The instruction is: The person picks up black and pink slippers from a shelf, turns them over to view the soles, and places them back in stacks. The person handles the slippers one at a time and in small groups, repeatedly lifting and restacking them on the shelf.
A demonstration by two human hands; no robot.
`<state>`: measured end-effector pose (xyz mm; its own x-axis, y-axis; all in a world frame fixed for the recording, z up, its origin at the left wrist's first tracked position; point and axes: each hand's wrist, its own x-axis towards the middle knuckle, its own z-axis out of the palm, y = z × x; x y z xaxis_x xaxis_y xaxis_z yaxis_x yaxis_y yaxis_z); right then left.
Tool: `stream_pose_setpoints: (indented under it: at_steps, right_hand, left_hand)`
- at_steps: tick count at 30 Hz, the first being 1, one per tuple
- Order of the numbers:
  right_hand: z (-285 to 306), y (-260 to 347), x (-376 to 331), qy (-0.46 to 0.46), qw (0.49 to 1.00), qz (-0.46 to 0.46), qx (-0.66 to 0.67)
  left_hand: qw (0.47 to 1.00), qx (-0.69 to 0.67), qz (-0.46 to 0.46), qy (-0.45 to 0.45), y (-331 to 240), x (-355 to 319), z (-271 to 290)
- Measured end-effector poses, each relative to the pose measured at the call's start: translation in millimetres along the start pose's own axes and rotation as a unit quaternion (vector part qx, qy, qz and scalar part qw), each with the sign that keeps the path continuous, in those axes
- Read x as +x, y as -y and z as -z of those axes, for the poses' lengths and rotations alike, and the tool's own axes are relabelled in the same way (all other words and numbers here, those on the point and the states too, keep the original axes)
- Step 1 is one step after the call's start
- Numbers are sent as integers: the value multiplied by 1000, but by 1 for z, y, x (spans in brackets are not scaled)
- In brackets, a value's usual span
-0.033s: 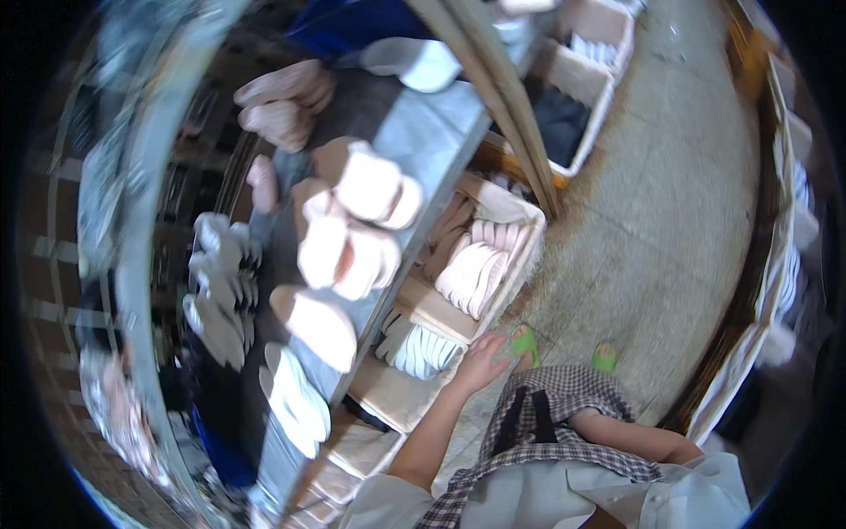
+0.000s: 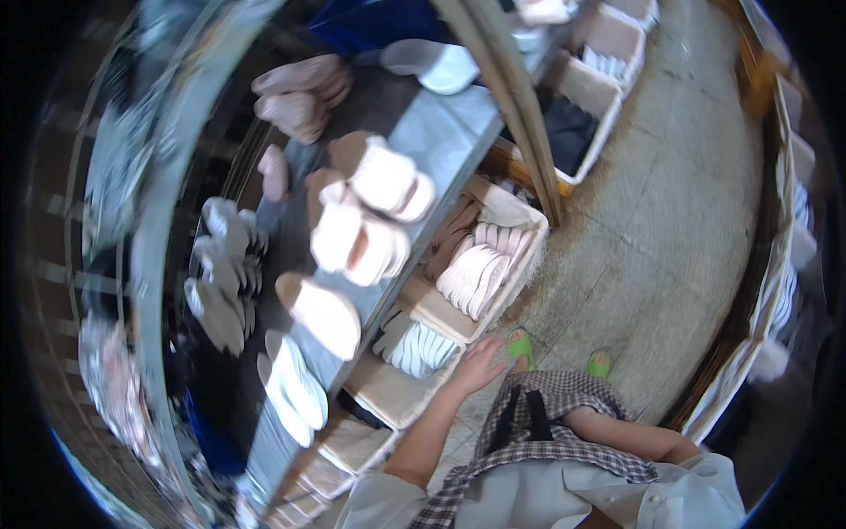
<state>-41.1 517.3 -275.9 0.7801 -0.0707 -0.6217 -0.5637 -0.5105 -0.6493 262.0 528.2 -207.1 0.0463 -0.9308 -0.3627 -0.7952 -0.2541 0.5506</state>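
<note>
My left hand [image 2: 478, 364] hangs with its fingers apart and holds nothing. It is closest to the rim of a cream-lined bin [image 2: 456, 339] that holds white-edged, sole-shaped pieces [image 2: 420, 351]. In the neighbouring bin are packed rows of pale pink sole-shaped pieces [image 2: 476, 275]; I cannot tell if the hand touches either rim. My right forearm [image 2: 630, 432] bends in front of my body, and its hand is hidden by the checked apron [image 2: 577, 391]. On the metal shelf [image 2: 436, 145] to the left lie stacks of pale pink slipper-shaped pieces [image 2: 339, 238] and white ones [image 2: 295, 388].
A slanting post [image 2: 507, 101] rises beside the shelf edge. Another bin with dark pieces [image 2: 568, 132] stands beyond it. The concrete floor [image 2: 643, 220] runs as an aisle, with a row of lined containers [image 2: 749, 375] along the right. My feet wear green slippers [image 2: 522, 346].
The view has swung a little, so the shelf's far stacks sit slightly farther right. Both arms keep nearly the same pose.
</note>
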Motion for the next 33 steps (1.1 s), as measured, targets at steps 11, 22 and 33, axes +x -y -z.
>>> stream_pose_setpoints:
  at_steps: [11,22,33]
  right_hand:
    - [164,112,-29,157,956,59,-242]
    - [337,305,41,-319,787,360,-386]
    - [312,394,148,-238,917,314,67]
  left_hand:
    - [991,0,114,-74,-20,-95,43]
    - [727,-476,183,-460,24,-129,89]
    - [559,-706,131,-414,29,-115,144]
